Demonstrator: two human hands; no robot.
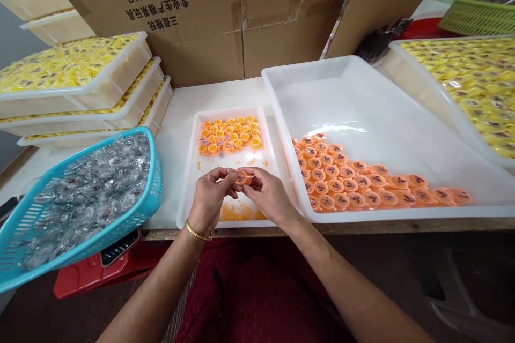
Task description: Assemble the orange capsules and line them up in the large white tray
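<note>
Both of my hands meet over a small white tray (189, 187) and pinch one small orange cup (241, 177) with a dark-printed round top. My left hand (213, 193), with a gold bangle at its wrist, grips the cup from the left. From the right, my right hand (267, 193) holds its other side. Beyond them in the tray stand rows of orange cups (229, 136) filled with yellow-orange bits. Loose orange bits (241, 211) lie at the tray's near end, partly behind my hands.
At right, a large white tray (314, 86) holds rows of printed orange cups (333, 185). A turquoise basket (155, 177) of clear plastic pieces (92, 193) stands left. Stacked trays of yellow packets (132, 67) rise behind it. A cardboard box (213, 53) closes off the back.
</note>
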